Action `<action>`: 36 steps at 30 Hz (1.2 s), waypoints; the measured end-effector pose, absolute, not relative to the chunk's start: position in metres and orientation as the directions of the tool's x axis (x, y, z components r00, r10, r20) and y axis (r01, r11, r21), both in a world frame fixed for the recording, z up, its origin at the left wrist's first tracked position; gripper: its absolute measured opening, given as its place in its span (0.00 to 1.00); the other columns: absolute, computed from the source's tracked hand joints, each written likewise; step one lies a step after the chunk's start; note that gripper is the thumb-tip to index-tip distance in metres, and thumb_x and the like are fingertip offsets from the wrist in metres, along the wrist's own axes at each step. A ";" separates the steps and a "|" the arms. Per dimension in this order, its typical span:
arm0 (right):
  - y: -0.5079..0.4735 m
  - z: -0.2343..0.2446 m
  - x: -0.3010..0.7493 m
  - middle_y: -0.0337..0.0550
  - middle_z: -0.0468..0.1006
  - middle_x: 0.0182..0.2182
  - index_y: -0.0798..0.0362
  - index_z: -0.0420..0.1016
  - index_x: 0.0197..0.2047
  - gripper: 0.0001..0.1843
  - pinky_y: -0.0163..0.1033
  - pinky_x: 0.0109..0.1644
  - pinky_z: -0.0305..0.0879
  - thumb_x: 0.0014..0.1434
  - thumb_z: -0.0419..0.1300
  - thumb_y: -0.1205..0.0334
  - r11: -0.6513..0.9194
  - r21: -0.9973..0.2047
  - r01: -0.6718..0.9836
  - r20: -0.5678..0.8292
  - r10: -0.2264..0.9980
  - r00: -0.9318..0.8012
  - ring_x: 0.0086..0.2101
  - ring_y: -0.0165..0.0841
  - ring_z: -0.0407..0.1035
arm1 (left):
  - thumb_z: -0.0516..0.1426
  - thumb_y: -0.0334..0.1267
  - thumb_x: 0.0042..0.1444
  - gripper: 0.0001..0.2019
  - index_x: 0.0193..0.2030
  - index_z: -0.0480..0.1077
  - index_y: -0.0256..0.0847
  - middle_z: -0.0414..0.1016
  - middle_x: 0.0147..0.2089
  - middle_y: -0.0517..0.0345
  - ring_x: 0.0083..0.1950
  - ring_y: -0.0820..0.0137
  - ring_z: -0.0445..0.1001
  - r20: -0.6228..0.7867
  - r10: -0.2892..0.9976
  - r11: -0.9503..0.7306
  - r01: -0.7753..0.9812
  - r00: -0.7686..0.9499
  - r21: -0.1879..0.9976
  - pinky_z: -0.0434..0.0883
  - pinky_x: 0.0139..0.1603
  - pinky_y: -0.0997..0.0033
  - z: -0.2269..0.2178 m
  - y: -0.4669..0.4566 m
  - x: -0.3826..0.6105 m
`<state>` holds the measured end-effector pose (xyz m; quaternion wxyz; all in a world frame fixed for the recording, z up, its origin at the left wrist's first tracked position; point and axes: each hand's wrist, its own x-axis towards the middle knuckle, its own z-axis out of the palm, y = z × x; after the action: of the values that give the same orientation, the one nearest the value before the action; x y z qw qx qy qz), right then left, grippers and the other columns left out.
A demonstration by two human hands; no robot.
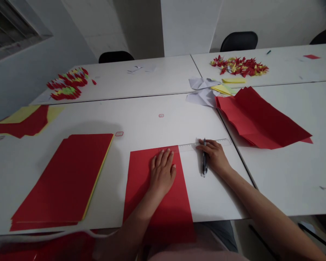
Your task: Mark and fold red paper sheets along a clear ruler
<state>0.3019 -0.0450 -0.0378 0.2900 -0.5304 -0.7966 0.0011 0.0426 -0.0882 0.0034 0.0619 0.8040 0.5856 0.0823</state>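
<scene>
A sheet of red paper [141, 174] lies in front of me, its near end reaching past the table edge. My left hand [161, 174] rests flat on its upper part, fingers stretched out and holding nothing. Along the sheet's far edge lies a clear ruler [190, 146], its left part over the paper and its right part over the white table. My right hand [216, 154] grips a dark pen [204, 163] that points roughly toward me. Some of its fingertips are at the ruler; whether they press on it I cannot tell.
Left of me is a stack of red sheets [65, 177] with yellow edges below. Creased red paper [266, 119] lies at right, white and yellow pieces [206, 90] behind it. Small folded paper pieces [241, 67] are heaped at the back, with more folded pieces [67, 83] at far left.
</scene>
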 end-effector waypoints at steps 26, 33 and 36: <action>-0.045 -0.012 0.300 0.50 0.80 0.48 0.50 0.77 0.51 0.15 0.51 0.52 0.70 0.66 0.53 0.64 0.395 -0.602 0.694 0.464 0.880 -0.099 0.50 0.44 0.73 | 0.47 0.37 0.68 0.24 0.70 0.60 0.39 0.58 0.73 0.54 0.74 0.58 0.55 0.083 0.950 -0.313 0.926 0.302 0.211 0.54 0.72 0.47 0.000 -0.089 0.042; -0.015 0.027 0.249 0.45 0.81 0.36 0.51 0.78 0.41 0.17 0.40 0.39 0.69 0.64 0.58 0.47 0.277 -0.890 0.362 0.252 0.961 -0.116 0.36 0.36 0.74 | 0.48 0.37 0.68 0.24 0.69 0.61 0.39 0.59 0.72 0.53 0.73 0.57 0.55 0.144 0.942 -0.330 0.917 0.304 0.226 0.54 0.72 0.48 -0.001 -0.091 0.042; 0.009 0.020 0.214 0.42 0.78 0.28 0.52 0.75 0.38 0.14 0.37 0.31 0.63 0.61 0.60 0.49 0.245 -0.938 0.244 0.175 0.945 -0.277 0.26 0.31 0.68 | 0.49 0.37 0.67 0.24 0.68 0.62 0.39 0.60 0.72 0.53 0.73 0.57 0.56 0.145 0.944 -0.324 0.916 0.296 0.237 0.53 0.71 0.48 -0.002 -0.091 0.043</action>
<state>0.2140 0.0095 0.0204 0.4092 -0.4406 -0.6747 0.4280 0.0433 -0.0908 -0.0018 0.0541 0.8033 0.5789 0.1294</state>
